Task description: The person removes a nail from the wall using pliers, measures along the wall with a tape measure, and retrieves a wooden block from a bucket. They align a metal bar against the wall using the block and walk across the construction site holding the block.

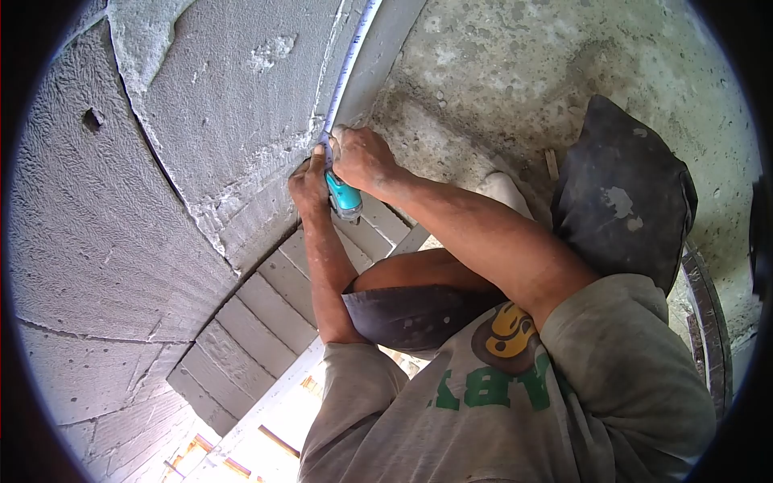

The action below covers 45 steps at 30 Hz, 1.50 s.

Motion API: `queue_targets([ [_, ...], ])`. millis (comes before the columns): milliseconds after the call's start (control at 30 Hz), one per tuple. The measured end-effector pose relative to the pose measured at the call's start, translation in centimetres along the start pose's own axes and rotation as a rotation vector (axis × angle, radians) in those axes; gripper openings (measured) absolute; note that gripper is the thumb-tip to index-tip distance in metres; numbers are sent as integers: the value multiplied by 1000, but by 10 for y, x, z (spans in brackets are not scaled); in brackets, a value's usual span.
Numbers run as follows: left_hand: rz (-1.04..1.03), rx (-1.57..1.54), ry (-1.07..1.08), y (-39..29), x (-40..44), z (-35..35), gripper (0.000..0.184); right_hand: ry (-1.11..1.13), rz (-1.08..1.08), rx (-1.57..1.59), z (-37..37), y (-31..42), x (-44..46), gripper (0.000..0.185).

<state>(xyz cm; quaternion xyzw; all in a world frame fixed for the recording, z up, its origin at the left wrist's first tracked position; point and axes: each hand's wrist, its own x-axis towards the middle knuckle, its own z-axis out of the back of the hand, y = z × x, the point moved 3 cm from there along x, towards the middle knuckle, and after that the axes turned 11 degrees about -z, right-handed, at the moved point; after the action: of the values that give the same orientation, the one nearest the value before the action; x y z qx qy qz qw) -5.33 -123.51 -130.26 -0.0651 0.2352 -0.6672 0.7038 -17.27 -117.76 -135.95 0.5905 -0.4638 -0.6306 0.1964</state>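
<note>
A teal tape measure hangs at the wall's lower edge, its white blade running up along the grey block wall. My left hand is closed on the tape measure near the mouth of the case, thumb pressed on the blade. Beside it, my right hand is closed with its fingertips against the blade and wall edge; whatever it pinches is hidden.
Grey blocks form a curved wall on the left. Narrow blocks line its foot. Rough concrete lies at upper right. My bent knee is on the right, near a dark curved strip.
</note>
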Motion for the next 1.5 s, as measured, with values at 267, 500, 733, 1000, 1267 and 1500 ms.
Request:
queue_targets([
  [267, -38, -13, -12, 1, 1, -1, 43, -6, 44, 3, -1, 3, 2, 16],
  [500, -21, -12, -11, 0, 0, 0, 44, 14, -10, -32, 2, 8, 0, 18],
  [733, -29, 30, -25, -1, 0, 0, 44, -7, -7, -31, 0, 8, -1, 15],
  [1000, -16, -8, -25, -7, -4, 1, 43, 56, -51, -55, 0, 10, 0, 21],
  [1267, -12, -76, -25, 5, 1, -1, 39, 2, -112, -71, -4, 13, 1, 22],
  [1500, -15, -2, -30, -1, -2, 1, 39, -3, -116, -7, -8, 16, -1, 24],
])
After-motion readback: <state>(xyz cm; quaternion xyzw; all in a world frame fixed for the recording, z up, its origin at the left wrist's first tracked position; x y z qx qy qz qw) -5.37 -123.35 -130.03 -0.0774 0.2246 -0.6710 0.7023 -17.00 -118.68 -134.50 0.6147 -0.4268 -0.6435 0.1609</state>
